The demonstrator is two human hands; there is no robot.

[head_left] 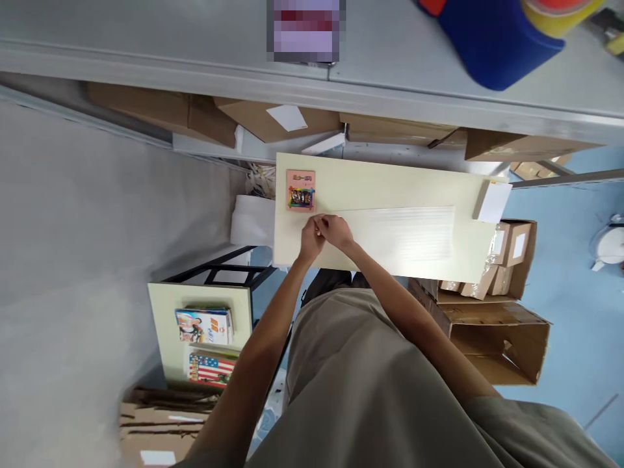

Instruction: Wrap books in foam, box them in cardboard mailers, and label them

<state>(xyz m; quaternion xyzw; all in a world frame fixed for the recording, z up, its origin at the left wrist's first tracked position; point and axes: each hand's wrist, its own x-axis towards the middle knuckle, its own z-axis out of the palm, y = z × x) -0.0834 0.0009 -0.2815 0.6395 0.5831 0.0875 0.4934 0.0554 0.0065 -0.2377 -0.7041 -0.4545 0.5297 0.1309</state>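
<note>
Translucent white sheeting (pixel 409 233), seemingly thin plastic, lies flat along the middle of a cream tabletop (pixel 390 184), its faintly ribbed part toward the right and its left end running up to the person's hands. The left hand (pixel 311 240) and the right hand (pixel 336 229) meet there, fingertips drawn together as in a pinch. Something small and pale shows between them, but whether it is the sheeting's edge, and whether either hand truly grips it, I cannot tell.

Just beyond the fingers, on the far left part of the tabletop, rests a small pink book or flat box (pixel 301 190) with a bright printed picture, apart from both hands. A white block-like box (pixel 493 201) sits at the far right end.

The sheeting should prove very light and limp, likely slippery, apt to crease, cling or slide on the smooth board. A fine fingertip pinch at a left corner, one hand to each layer if it is doubled, seems the surest hold; the pink piece looks stiff and easier, best taken by its two long edges.
</note>
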